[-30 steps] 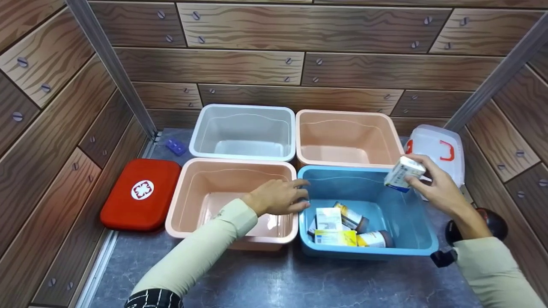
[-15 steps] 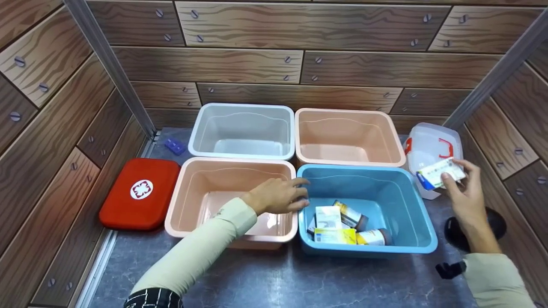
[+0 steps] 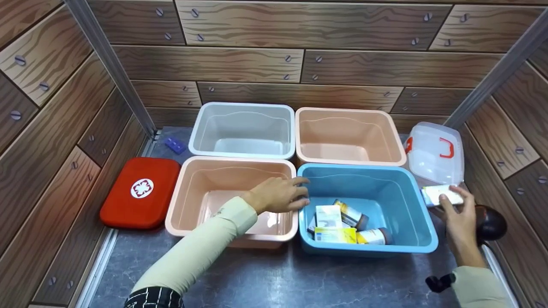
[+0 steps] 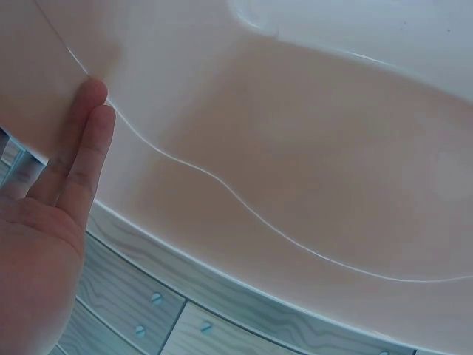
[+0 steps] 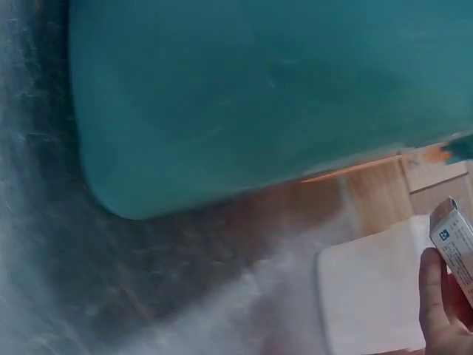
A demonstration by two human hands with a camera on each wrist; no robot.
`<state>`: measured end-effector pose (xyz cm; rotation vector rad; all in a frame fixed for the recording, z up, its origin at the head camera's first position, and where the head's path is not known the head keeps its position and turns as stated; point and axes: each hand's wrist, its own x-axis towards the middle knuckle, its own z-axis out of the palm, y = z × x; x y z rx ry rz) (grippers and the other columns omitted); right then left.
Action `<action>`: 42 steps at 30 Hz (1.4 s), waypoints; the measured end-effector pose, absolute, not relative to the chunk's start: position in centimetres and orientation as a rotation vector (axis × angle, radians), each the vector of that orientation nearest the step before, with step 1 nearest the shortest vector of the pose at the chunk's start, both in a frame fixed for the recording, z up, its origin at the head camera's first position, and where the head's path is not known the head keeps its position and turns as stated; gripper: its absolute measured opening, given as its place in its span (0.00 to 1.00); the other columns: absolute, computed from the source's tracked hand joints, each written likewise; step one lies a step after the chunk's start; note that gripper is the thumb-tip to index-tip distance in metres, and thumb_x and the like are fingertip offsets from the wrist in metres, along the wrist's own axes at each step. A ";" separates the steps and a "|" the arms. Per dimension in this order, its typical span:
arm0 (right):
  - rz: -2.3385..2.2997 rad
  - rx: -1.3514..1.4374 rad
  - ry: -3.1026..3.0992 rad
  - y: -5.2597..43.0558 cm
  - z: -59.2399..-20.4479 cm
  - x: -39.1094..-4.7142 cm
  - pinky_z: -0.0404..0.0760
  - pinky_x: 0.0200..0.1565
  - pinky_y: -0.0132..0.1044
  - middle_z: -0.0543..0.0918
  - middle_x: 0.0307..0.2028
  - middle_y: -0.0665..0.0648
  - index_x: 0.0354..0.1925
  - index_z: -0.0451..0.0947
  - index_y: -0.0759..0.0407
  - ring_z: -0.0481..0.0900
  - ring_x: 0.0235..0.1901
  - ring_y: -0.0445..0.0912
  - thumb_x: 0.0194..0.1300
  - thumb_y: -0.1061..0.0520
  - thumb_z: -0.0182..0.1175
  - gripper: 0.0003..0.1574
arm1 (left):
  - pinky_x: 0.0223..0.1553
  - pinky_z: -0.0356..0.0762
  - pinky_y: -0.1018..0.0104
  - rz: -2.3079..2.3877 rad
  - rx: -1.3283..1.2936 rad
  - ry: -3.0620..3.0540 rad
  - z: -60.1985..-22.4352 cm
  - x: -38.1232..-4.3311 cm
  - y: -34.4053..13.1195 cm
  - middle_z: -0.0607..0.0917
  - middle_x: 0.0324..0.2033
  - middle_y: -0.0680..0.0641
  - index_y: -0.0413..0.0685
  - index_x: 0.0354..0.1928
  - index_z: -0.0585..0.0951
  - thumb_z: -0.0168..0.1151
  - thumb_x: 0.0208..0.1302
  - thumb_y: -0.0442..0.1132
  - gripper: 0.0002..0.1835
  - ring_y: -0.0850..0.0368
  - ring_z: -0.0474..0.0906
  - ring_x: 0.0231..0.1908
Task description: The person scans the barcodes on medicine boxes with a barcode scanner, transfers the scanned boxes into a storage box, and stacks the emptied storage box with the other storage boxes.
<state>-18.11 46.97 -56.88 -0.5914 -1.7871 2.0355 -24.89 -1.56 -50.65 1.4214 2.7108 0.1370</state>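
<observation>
My right hand [image 3: 462, 220] pinches a small white medicine box [image 3: 443, 195] just outside the right rim of the blue bin [image 3: 411, 249]. In the right wrist view the medicine box's printed end [image 5: 458, 248] shows between thumb and fingers. My left hand [image 3: 277, 194] lies over the rim between the front peach bin [image 3: 180, 192] and the blue bin, its fingers extended and holding nothing. Inside the blue bin are a white box [image 3: 329, 216], a yellow box [image 3: 335, 235], a bottle [image 3: 349, 214] and a white-labelled bottle [image 3: 373, 237].
Behind stand a grey bin [image 3: 248, 149] and another peach bin [image 3: 349, 158]. A red first-aid case [image 3: 128, 205] lies at left, near a purple pill box [image 3: 174, 145]. At right are a clear lidded box [image 3: 436, 149] and a black round object [image 3: 491, 222].
My right hand has carried the medicine box from over the blue bin rightward, then down beside that bin's right side. My left hand has stayed in place.
</observation>
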 end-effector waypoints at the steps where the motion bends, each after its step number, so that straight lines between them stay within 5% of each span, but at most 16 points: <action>1: 2.047 -0.634 -1.765 47.0 -57.3 -17.9 0.89 0.41 0.27 0.73 0.57 0.46 0.64 0.73 0.47 0.86 0.40 0.33 0.80 0.64 0.60 0.21 | 0.54 0.90 0.54 0.138 1.421 2.710 -50.7 -24.9 -1.5 0.76 0.77 0.46 0.57 0.63 0.86 0.45 0.87 0.59 0.25 0.49 0.91 0.52; 5: 2.071 -0.791 -1.693 47.2 -58.4 -17.5 0.89 0.37 0.28 0.75 0.45 0.51 0.62 0.73 0.42 0.87 0.33 0.34 0.80 0.62 0.60 0.20 | 0.56 0.89 0.54 0.140 1.413 2.703 -50.7 -24.9 -1.5 0.75 0.78 0.46 0.56 0.64 0.85 0.44 0.87 0.60 0.25 0.49 0.90 0.53; 12: 2.157 -0.852 -1.621 47.5 -58.7 -17.4 0.89 0.37 0.29 0.78 0.46 0.46 0.62 0.71 0.39 0.88 0.34 0.35 0.81 0.62 0.60 0.21 | 0.58 0.88 0.54 0.148 1.397 2.698 -50.6 -24.8 -1.5 0.75 0.79 0.46 0.57 0.64 0.85 0.44 0.87 0.60 0.26 0.48 0.90 0.54; 15: 2.057 -0.862 -1.740 47.6 -57.8 -17.6 0.85 0.35 0.24 0.76 0.43 0.46 0.61 0.73 0.36 0.81 0.36 0.31 0.80 0.59 0.62 0.21 | 0.59 0.88 0.54 0.149 1.401 2.694 -50.5 -24.8 -1.5 0.74 0.79 0.46 0.57 0.64 0.85 0.45 0.87 0.60 0.25 0.48 0.90 0.56; 22: 1.971 -0.611 -1.868 48.4 -54.0 -19.0 0.85 0.46 0.20 0.70 0.65 0.42 0.67 0.74 0.44 0.78 0.48 0.32 0.80 0.66 0.60 0.26 | 0.58 0.88 0.54 0.132 1.399 2.695 -50.4 -24.8 -1.5 0.74 0.78 0.47 0.57 0.64 0.85 0.44 0.87 0.60 0.25 0.47 0.89 0.57; 24: 1.942 -0.556 -1.959 48.7 -52.7 -19.4 0.85 0.43 0.20 0.68 0.69 0.42 0.68 0.73 0.42 0.80 0.45 0.32 0.80 0.64 0.60 0.26 | 0.56 0.89 0.54 0.126 1.404 2.702 -50.4 -24.9 -1.5 0.75 0.78 0.47 0.57 0.63 0.86 0.45 0.87 0.60 0.25 0.47 0.89 0.57; 33: 1.928 -0.091 -1.979 47.0 -48.5 -23.4 0.88 0.44 0.25 0.72 0.62 0.47 0.71 0.74 0.55 0.82 0.47 0.36 0.77 0.74 0.57 0.30 | 0.51 0.90 0.54 0.150 1.426 2.708 -50.6 -24.9 -1.6 0.76 0.77 0.46 0.57 0.61 0.87 0.46 0.87 0.59 0.24 0.48 0.91 0.51; 42: 1.333 0.052 -2.409 42.1 -45.2 -28.7 0.81 0.47 0.18 0.73 0.62 0.42 0.79 0.64 0.62 0.77 0.49 0.30 0.81 0.63 0.58 0.34 | 0.54 0.89 0.55 0.140 1.415 2.699 -50.6 -24.9 -1.5 0.75 0.77 0.46 0.57 0.62 0.86 0.46 0.87 0.60 0.25 0.49 0.90 0.51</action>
